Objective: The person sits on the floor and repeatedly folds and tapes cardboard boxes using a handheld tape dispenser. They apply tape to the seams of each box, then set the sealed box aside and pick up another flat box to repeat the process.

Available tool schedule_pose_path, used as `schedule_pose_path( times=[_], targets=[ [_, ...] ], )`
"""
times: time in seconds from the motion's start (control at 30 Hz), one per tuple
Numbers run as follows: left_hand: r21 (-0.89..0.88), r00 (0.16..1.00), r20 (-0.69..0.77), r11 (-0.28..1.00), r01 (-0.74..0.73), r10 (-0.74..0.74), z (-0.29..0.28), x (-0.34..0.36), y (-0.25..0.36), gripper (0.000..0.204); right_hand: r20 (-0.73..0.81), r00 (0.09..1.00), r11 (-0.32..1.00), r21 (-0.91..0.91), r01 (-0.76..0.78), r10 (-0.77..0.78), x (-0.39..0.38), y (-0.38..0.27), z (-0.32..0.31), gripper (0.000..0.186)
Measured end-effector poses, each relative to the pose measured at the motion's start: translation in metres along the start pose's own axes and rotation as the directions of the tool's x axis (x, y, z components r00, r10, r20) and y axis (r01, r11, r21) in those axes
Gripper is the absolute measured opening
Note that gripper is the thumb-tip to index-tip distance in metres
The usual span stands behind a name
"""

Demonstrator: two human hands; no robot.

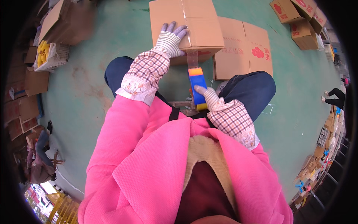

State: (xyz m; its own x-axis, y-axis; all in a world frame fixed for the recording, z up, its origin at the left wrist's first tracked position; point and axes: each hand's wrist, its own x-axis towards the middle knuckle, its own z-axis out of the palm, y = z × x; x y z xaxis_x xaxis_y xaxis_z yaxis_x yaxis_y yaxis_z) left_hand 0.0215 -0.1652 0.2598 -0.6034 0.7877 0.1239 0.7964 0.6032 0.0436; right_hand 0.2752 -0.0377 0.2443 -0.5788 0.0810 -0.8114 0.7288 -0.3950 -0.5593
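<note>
A closed cardboard box (171,15) is in front of me, with clear tape (185,22) running over its top. My left hand (171,40), in a striped glove, rests on the box with its fingers spread, just left of the tape. My right hand (207,94) grips a blue tape dispenser (197,84) with orange and yellow ends, below the box's near edge. A strip of tape stretches from the box down to the dispenser. Behind the box, to the right, a flattened carton (244,44) with red printing lies beside my bent knee (253,91).
Piled boxes (35,80) and a white crate with yellow items (44,54) line the left. Cartons (304,33) stand back right; mixed goods (313,160) line the right edge. Other people appear at lower left (41,156) and far right (333,98). A yellow plastic crate (63,209) is at bottom left.
</note>
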Motion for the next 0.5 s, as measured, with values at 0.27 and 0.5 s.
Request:
schedule_pose_path(
  times=[0.27,0.5],
  targets=[
    [0.030,0.998,0.063,0.999,0.025,-0.027,0.001,0.001,0.002,0.102,-0.068,0.997,0.997,-0.072,-0.037,0.032,-0.001,0.065,-0.023,0.056],
    [0.029,0.981,0.163,0.995,0.100,-0.104,-0.008,0.005,0.023,0.100,-0.274,0.922,0.927,-0.179,-0.330,0.275,0.060,0.008,-0.003,0.057]
  ],
)
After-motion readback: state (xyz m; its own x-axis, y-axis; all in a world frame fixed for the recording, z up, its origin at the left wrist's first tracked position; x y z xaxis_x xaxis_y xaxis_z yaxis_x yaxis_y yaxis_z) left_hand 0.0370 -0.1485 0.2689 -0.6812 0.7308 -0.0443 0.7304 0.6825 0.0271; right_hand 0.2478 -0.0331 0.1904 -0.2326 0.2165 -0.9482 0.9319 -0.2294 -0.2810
